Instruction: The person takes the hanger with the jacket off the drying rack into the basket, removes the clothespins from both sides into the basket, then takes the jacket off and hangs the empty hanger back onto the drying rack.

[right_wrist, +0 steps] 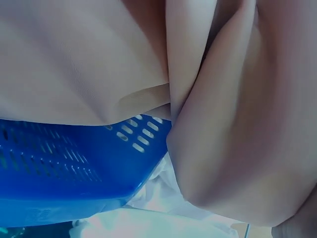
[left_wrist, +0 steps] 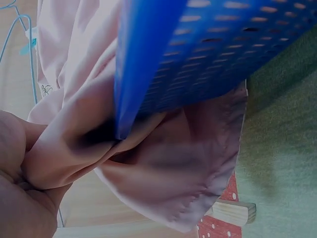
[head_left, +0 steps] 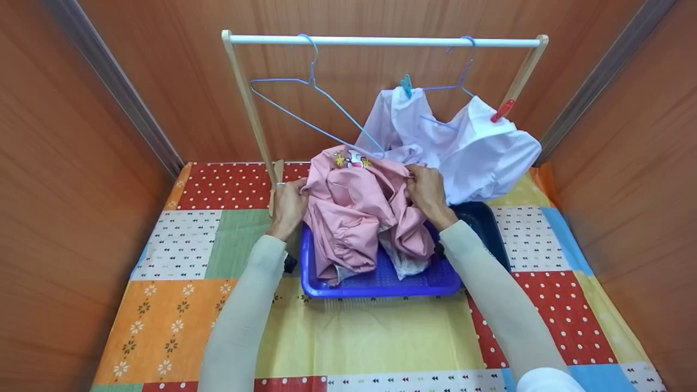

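Note:
A crumpled pink garment with a yellow and white cartoon print near its top hangs over a blue plastic basket. My left hand pinches its left edge, and my right hand grips the edge on the right. In the left wrist view, cloth bunches at the fingers of the left hand, and part of the garment hangs outside the basket wall. Folds of the garment fill most of the right wrist view. Just behind the print dangles a bare blue hanger.
A rack with a white rail and wooden posts stands behind. On its right, a white garment hangs from another hanger, with a teal clothespin and a red clothespin. A dark tray sits right of the basket. Wooden panels surround the patchwork cloth.

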Available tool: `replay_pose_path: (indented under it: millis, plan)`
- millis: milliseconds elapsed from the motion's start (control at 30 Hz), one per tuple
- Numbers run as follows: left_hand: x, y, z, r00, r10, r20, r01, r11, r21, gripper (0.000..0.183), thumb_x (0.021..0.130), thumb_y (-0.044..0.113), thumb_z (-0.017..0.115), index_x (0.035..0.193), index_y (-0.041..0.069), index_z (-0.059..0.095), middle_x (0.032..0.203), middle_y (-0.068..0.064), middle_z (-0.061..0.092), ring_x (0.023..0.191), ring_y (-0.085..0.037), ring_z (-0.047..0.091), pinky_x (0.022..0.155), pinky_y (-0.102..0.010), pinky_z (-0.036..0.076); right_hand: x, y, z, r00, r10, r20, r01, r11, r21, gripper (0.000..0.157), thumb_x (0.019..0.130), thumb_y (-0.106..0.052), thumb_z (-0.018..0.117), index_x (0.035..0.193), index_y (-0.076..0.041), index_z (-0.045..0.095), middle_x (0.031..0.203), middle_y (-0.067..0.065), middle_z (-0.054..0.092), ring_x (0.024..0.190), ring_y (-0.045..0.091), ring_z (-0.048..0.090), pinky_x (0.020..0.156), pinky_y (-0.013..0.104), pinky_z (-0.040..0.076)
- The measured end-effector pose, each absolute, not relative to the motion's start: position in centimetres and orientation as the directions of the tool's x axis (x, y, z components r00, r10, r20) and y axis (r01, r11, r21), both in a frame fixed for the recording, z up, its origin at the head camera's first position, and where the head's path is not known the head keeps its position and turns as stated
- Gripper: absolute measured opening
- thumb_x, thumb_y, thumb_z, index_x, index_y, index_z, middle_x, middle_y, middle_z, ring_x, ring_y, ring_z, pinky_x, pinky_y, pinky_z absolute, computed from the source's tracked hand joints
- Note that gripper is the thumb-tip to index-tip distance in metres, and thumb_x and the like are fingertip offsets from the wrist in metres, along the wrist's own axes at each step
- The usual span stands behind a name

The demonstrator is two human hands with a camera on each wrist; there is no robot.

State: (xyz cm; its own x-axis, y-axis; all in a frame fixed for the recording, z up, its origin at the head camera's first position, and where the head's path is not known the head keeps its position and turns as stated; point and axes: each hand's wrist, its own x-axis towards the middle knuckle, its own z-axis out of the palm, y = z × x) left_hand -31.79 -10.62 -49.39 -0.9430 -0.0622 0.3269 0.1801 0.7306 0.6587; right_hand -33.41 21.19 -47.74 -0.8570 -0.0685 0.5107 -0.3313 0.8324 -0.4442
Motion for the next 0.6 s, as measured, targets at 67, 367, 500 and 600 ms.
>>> replay_pose_path:
  millis: [67,367,500,600]
  plan:
    - [-31.8,-10.6,-49.2,-0.939,-0.055,0.341,0.193,0.735,0.650,0.027,0.085,0.002,0.061,0.103,0.012,0.078,0.094,-0.016,0.076,0.086,-0.036,0.072,0.072,-0.051,0.053,-33.3,21.3,-47.6,-0.853,-0.063,0.518,-0.334,0.829,-0.449,0.030,0.077,0.003,0.060,0.099,-0.008,0.077,0.090,0.014,0.076,0.082,0.039,0.070,0.076,0.052,0.054]
    - [-31.4,-10.2,-48.4,-0.919,-0.020,0.395,0.242,0.761,0.602,0.022,0.083,0.003,0.064,0.099,0.010,0.078,0.101,-0.013,0.076,0.092,-0.034,0.072,0.074,-0.049,0.053,-32.5,21.2,-47.1,-0.821,-0.059,0.568,-0.371,0.812,-0.451,0.023,0.077,-0.001,0.063,0.093,-0.009,0.078,0.081,0.010,0.075,0.075,0.035,0.071,0.071,0.049,0.055]
    - [-30.9,-10.0,-48.4,-0.905,0.021,0.424,0.300,0.738,0.605,0.027,0.082,-0.001,0.063,0.106,0.006,0.076,0.104,-0.015,0.075,0.097,-0.036,0.071,0.083,-0.047,0.055,-31.6,20.8,-47.1,-0.807,-0.080,0.584,-0.405,0.795,-0.451,0.020,0.079,-0.003,0.065,0.093,-0.009,0.078,0.081,0.011,0.075,0.074,0.033,0.071,0.070,0.047,0.055]
    - [-30.3,-9.8,-48.4,-0.895,0.047,0.443,0.332,0.733,0.594,0.028,0.081,-0.003,0.063,0.103,0.006,0.077,0.100,-0.016,0.075,0.090,-0.038,0.071,0.078,-0.048,0.056,-30.6,20.3,-47.2,-0.802,-0.115,0.586,-0.437,0.781,-0.447,0.019,0.080,-0.003,0.066,0.094,-0.007,0.077,0.078,0.011,0.074,0.073,0.031,0.071,0.070,0.046,0.055]
